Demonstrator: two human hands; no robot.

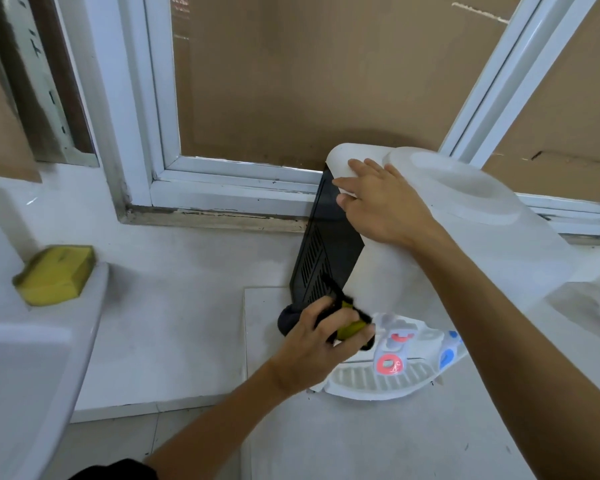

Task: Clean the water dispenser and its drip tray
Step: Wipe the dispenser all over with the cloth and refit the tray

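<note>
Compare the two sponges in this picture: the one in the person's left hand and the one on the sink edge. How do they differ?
The held sponge is gripped in the left hand and pressed against the water dispenser; the sponge on the sink edge lies loose and untouched. The held one shows a black scouring layer and is mostly hidden by fingers; the other is in full view, with no black layer showing. Both are yellow.

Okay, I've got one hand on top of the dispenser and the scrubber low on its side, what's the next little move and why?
Probably drag the scrubber in your left hand upward along the white side of the water dispenser. It sits at the bottom near the taps, so the side above looks not yet reached, and your right hand on the top edge braces the unit against that push.
</note>
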